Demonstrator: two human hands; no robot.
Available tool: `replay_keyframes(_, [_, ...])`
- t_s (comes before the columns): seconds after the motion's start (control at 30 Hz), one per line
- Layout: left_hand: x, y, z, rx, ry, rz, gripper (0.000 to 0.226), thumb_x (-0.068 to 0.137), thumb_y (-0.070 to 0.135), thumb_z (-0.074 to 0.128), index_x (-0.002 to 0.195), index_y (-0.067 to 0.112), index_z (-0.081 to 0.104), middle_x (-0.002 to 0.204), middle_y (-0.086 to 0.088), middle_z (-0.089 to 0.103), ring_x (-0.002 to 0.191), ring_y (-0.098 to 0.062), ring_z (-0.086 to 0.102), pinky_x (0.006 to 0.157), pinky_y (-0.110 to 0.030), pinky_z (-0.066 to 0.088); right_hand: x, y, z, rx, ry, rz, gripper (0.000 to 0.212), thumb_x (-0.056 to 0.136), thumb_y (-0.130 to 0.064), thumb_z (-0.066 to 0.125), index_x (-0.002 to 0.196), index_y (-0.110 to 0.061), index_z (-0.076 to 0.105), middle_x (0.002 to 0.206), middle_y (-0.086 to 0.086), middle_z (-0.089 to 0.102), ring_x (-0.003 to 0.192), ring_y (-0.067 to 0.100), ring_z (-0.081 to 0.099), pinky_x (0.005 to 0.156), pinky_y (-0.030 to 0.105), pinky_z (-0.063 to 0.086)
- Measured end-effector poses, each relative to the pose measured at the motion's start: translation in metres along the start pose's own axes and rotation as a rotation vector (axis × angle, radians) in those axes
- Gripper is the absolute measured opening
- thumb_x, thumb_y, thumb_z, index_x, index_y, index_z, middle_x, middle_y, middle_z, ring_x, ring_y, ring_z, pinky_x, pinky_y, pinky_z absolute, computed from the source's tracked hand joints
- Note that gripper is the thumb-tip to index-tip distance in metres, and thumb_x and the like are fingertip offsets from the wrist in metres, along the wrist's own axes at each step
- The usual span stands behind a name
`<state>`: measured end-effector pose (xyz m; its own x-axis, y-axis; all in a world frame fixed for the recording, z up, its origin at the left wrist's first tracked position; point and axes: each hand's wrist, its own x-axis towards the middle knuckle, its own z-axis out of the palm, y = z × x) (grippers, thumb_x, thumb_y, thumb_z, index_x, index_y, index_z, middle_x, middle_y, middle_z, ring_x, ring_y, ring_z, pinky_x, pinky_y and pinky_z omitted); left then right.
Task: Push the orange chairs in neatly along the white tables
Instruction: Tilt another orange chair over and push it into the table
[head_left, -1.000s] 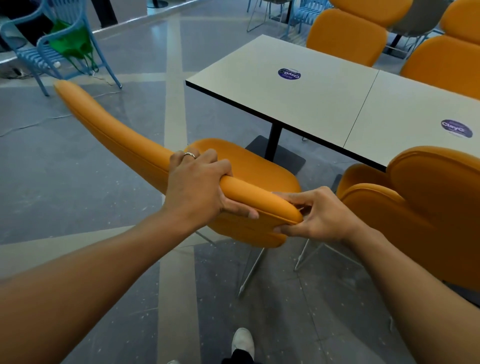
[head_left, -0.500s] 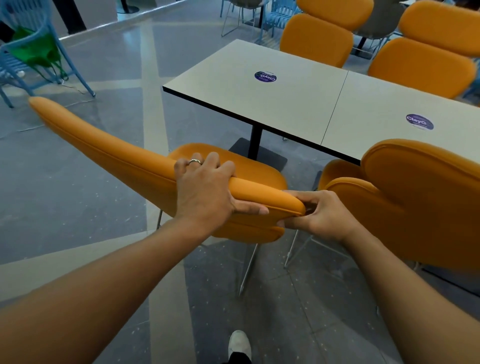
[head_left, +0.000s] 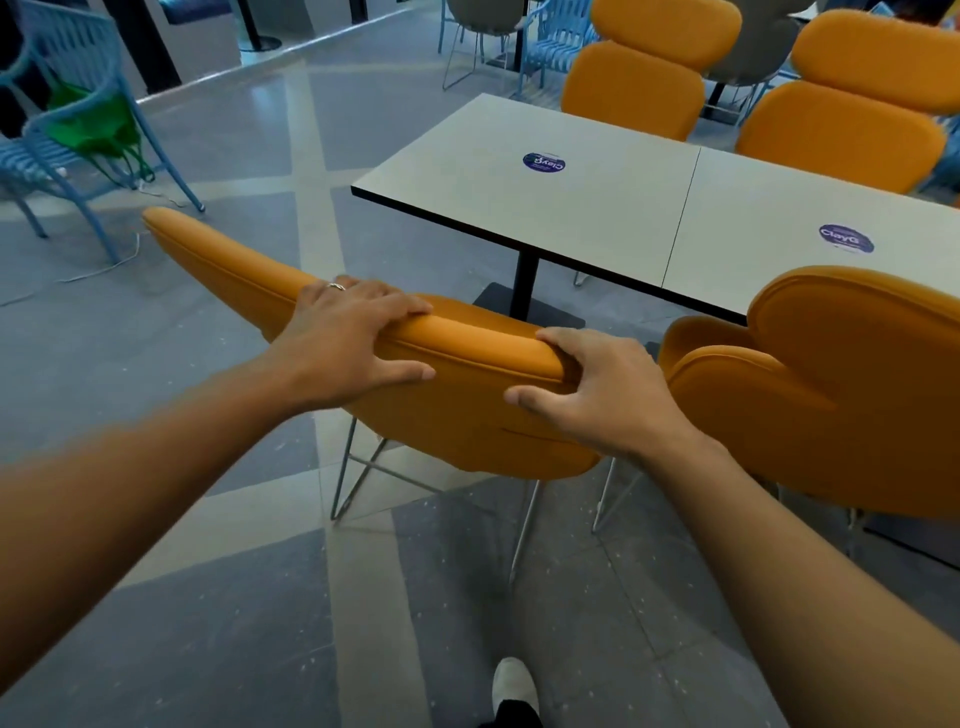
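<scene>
An orange chair (head_left: 457, 415) on thin metal legs stands in front of me, short of the left white table (head_left: 597, 202). My left hand (head_left: 348, 343) grips the top edge of its backrest, fingers over the far side and thumb on the near side. My right hand (head_left: 597, 395) grips the backrest's right end. A second orange chair (head_left: 841, 389) stands right beside it, its seat under the right white table (head_left: 779, 234). Two more orange chairs (head_left: 639, 88) (head_left: 852, 119) face the tables from the far side.
Blue slatted chairs (head_left: 78, 156) stand at the far left, one carrying a green bag (head_left: 96, 124), with a white cable on the floor by them. Grey and blue chairs stand beyond the tables. The table's black post and base (head_left: 522, 291) lie ahead of the held chair. My white shoe (head_left: 514, 683) shows below.
The chair has turned so its backrest lies more across my view, and it sits nearer the table. My right hand has shifted from pinching the backrest's tip to wrapping over its top edge.
</scene>
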<state>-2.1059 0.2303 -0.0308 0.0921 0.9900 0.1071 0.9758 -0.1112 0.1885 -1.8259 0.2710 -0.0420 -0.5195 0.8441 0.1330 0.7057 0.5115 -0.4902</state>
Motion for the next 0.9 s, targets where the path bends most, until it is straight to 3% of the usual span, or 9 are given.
replay_keyframes(0.2, [-0.017, -0.055, -0.01, 0.051, 0.054, -0.018, 0.072, 0.075, 0.07, 0.054, 0.139, 0.042, 0.037, 0.144, 0.001, 0.045, 0.134, -0.029, 0.036, 0.108, -0.059, 0.022, 0.021, -0.05, 0.022, -0.181, 0.028, 0.033, 0.07, 0.083, -0.076, 0.056, 0.137, -0.031, 0.054, 0.118, -0.004, 0.066, 0.105, 0.019, 0.06, 0.097, 0.05, 0.047])
replay_keyframes(0.37, [-0.011, -0.088, -0.018, 0.085, 0.053, -0.024, 0.072, 0.076, 0.065, 0.06, 0.14, 0.04, 0.039, 0.144, -0.001, 0.045, 0.135, -0.029, 0.036, 0.108, -0.06, 0.022, 0.036, -0.064, 0.038, -0.286, 0.046, 0.087, 0.076, 0.075, -0.089, 0.044, 0.128, -0.036, 0.059, 0.106, -0.007, 0.068, 0.095, 0.017, 0.062, 0.088, 0.045, 0.05])
replay_keyframes(0.47, [0.003, -0.103, -0.023, 0.097, -0.029, -0.037, 0.083, 0.067, 0.081, 0.052, 0.138, 0.04, 0.041, 0.141, -0.002, 0.048, 0.133, -0.029, 0.037, 0.108, -0.059, 0.022, 0.049, -0.06, 0.04, -0.326, 0.028, 0.159, 0.083, 0.063, -0.099, 0.035, 0.109, -0.036, 0.063, 0.089, -0.009, 0.065, 0.081, 0.017, 0.06, 0.075, 0.037, 0.05])
replay_keyframes(0.6, [0.02, -0.117, -0.023, 0.106, -0.08, -0.042, 0.098, 0.051, 0.099, 0.029, 0.127, 0.041, 0.049, 0.123, 0.002, 0.058, 0.122, -0.029, 0.046, 0.109, -0.057, 0.021, 0.069, -0.055, 0.039, -0.374, -0.079, 0.216, 0.093, 0.046, -0.106, 0.033, 0.098, -0.035, 0.063, 0.081, -0.009, 0.062, 0.072, 0.016, 0.059, 0.067, 0.035, 0.049])
replay_keyframes(0.73, [0.03, -0.123, -0.016, 0.179, -0.004, 0.052, 0.093, 0.052, 0.099, 0.033, 0.113, 0.034, 0.06, 0.104, 0.003, 0.065, 0.102, -0.025, 0.054, 0.098, -0.052, 0.033, 0.082, -0.055, 0.04, -0.374, -0.173, 0.166, 0.081, 0.051, -0.103, 0.044, 0.092, -0.035, 0.061, 0.078, -0.011, 0.058, 0.066, 0.01, 0.054, 0.055, 0.027, 0.038])
replay_keyframes(0.9, [0.029, -0.125, -0.01, 0.175, 0.091, 0.1, 0.088, 0.057, 0.097, 0.031, 0.102, 0.029, 0.066, 0.094, 0.002, 0.067, 0.089, -0.022, 0.056, 0.088, -0.046, 0.036, 0.093, -0.061, 0.04, -0.318, -0.273, 0.108, 0.074, 0.058, -0.096, 0.054, 0.095, -0.034, 0.064, 0.08, -0.011, 0.061, 0.069, 0.009, 0.057, 0.056, 0.027, 0.046])
